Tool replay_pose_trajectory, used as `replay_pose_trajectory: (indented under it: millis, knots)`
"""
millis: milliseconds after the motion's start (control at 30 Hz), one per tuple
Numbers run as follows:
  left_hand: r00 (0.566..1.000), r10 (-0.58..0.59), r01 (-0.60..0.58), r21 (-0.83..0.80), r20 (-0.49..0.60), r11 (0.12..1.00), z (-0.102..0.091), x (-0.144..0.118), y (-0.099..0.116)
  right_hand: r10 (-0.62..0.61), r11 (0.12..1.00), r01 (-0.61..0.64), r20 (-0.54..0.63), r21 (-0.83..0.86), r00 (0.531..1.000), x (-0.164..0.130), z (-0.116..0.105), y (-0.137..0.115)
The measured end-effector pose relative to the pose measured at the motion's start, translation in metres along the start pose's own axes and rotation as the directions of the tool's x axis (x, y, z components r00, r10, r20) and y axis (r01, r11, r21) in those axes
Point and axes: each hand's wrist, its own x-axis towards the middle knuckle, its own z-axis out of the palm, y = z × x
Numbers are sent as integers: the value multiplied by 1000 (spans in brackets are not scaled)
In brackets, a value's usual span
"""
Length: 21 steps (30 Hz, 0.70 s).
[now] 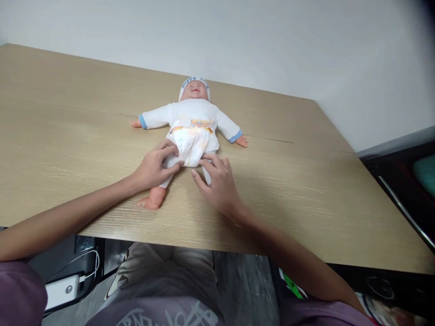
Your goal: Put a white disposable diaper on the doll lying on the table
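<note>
A baby doll (190, 115) lies on its back on the wooden table (68, 136), head toward the wall, arms spread. It wears a white top, a white cap with blue letters and a white diaper (192, 144). My left hand (154, 167) pinches the lower left edge of the diaper at the doll's hip. My right hand (219, 183) rests over the doll's right-side leg, fingertips touching the diaper's lower edge and hiding that leg. One bare doll foot (151, 200) shows below my left hand.
A white wall runs behind the table. A dark cabinet or shelf (401, 181) stands at the right. Below the table's front edge lie a white power strip with cable (63, 290) and my lap.
</note>
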Motion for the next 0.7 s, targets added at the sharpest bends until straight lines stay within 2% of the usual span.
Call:
replay_pose_trajectory:
  millis: [267, 467, 700]
  knots:
    - [998, 60, -58, -49, 30, 997, 0, 3, -6, 50, 997, -52, 35, 65, 998, 1, -1, -5]
    - [1000, -10, 11, -39, 23, 999, 1, 5, -11, 110, 982, -111, 14, 153, 994, 9, 2, 3]
    - [988, -156, 154, -206, 8, 966, -1, 2, -13, 183, 933, -154, -61, 324, 981, 12, 5, 6]
